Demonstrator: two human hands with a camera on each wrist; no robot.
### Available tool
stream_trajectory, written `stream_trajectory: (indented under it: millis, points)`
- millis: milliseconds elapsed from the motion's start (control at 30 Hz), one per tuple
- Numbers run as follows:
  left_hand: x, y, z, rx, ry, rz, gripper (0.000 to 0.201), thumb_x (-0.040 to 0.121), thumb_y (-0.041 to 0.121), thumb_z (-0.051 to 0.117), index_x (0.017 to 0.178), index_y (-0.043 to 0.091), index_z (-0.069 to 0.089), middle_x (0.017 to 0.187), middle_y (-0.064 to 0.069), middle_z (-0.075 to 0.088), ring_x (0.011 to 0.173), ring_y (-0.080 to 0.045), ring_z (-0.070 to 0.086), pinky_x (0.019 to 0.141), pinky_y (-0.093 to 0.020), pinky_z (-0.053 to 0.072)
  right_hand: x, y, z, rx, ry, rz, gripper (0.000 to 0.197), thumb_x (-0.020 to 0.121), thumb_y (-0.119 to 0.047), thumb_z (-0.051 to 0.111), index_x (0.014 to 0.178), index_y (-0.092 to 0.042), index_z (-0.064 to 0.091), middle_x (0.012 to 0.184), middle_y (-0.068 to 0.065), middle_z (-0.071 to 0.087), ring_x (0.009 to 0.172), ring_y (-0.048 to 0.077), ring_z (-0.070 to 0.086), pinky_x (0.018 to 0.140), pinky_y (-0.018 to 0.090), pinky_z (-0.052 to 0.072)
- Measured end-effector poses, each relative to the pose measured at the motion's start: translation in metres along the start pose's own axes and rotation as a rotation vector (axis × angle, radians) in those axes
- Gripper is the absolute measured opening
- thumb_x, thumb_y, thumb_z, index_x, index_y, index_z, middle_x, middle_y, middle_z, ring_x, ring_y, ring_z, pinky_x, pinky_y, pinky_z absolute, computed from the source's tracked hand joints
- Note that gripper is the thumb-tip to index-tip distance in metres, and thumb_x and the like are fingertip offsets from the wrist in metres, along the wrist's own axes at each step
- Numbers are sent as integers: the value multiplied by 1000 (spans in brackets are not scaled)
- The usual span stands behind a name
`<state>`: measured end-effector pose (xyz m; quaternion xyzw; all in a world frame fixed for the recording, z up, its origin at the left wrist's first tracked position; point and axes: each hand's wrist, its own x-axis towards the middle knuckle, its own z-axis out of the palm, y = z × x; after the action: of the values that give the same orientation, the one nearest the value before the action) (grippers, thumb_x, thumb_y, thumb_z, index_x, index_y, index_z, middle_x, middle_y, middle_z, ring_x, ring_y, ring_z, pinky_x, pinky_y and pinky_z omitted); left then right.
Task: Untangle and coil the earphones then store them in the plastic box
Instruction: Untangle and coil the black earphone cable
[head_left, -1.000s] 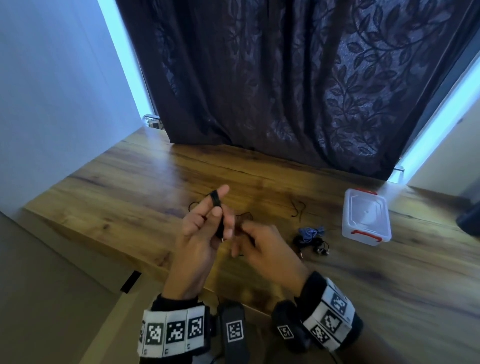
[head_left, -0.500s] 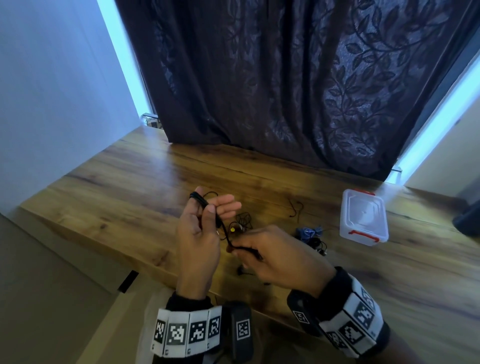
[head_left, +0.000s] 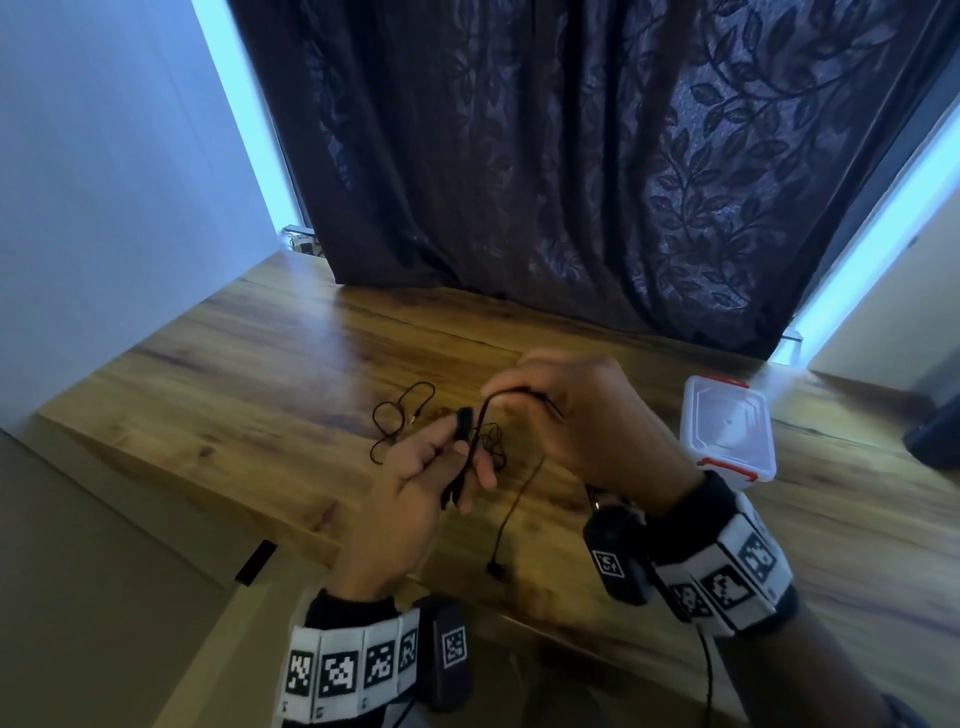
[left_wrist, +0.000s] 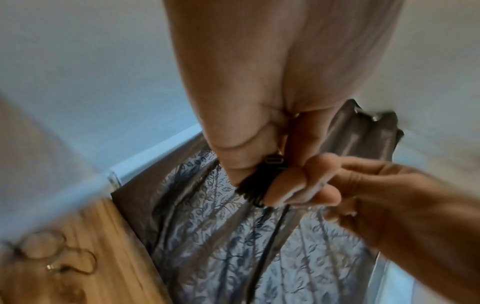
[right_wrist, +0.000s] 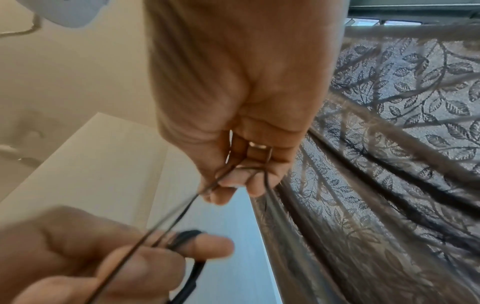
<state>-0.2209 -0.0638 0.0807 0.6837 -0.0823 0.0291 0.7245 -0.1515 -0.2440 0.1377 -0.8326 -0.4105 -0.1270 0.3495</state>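
My left hand (head_left: 441, 467) holds a coil of black earphone cable (head_left: 462, 428) wound round its fingers; the left wrist view shows the same coil (left_wrist: 255, 186) pinched between thumb and fingers. Up and to the right, my right hand (head_left: 561, 410) pinches the free length of the cable (right_wrist: 182, 211) and pulls it taut from the coil. A loose end with an earbud (head_left: 493, 569) hangs down over the table. The plastic box (head_left: 727, 431), clear with red latches and its lid on, stands to the right of my right hand.
A second black cable (head_left: 402, 415) lies looped on the wooden table (head_left: 260, 389) beyond my left hand. A dark leaf-patterned curtain (head_left: 571, 182) hangs at the back. The table's near edge runs just under my wrists.
My right hand has risen from below the left hand to above and right of it, carrying the cable over the coil. It now hides the blue and black bundle beside the box.
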Motion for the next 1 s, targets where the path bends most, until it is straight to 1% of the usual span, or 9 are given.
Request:
stream_trajectory:
  millis: [167,267,367,500,667,800,867,933,1000]
  points:
    - [-4,10,-2,-293,-57,-8,40,93,15,44,125,2,63,65,-6,53,51,-12,36,54,-22,31,14,17,15,111,239,124,15,95,-9,66,104,-13,77,88,-6,70,80,5,67,72,17,53]
    - [-6,15,-3,-478,-71,43,42,94,10,44,133,0,57,67,-5,50,53,-9,38,54,-24,29,7,19,35,225,129,247,18,99,-8,60,107,-14,75,89,-10,72,82,0,68,73,14,51]
    - [-3,14,-5,-573,23,97,43,97,9,46,139,0,49,74,-4,54,58,-6,49,57,-18,44,-8,13,60,326,-53,298,25,101,-5,53,114,-15,72,90,-6,74,81,8,70,74,26,57]
    - [1,8,-6,-398,254,135,44,96,8,42,140,1,45,76,-1,66,62,-8,57,61,-23,53,-25,0,83,348,-175,237,22,103,-5,50,98,-13,69,80,-3,69,76,3,66,73,15,48]
    - [3,-4,-17,109,452,221,33,103,1,39,134,5,49,89,-5,71,78,-3,69,79,-12,51,-36,-20,78,234,-386,148,18,106,-21,48,108,-17,66,79,-4,67,69,9,63,68,34,55]
    - [-1,-13,-23,432,330,187,22,105,16,38,108,29,56,86,0,69,80,-8,67,77,-18,50,-28,-27,47,42,-428,32,21,104,-23,51,110,-15,68,87,-1,70,71,10,64,67,32,53]
    - [-3,-16,-23,421,213,101,25,101,30,39,108,20,61,88,-6,66,82,-16,64,75,-29,50,-18,-29,28,38,-423,-13,18,101,-19,55,108,-14,71,92,-3,69,76,7,61,71,29,50]
    - [-4,-15,-20,297,111,22,32,97,35,41,109,17,65,81,-5,62,74,-16,59,68,-29,47,-5,-27,11,-3,-401,-50,17,99,-18,58,108,-18,72,94,-13,63,78,-1,54,72,21,46]
    - [-6,-7,-17,167,48,-10,27,94,30,42,85,22,66,68,0,53,63,-10,47,61,-24,38,10,-19,-1,-118,-356,-99,16,98,-23,59,104,-26,73,90,-23,56,79,-4,46,81,22,38]
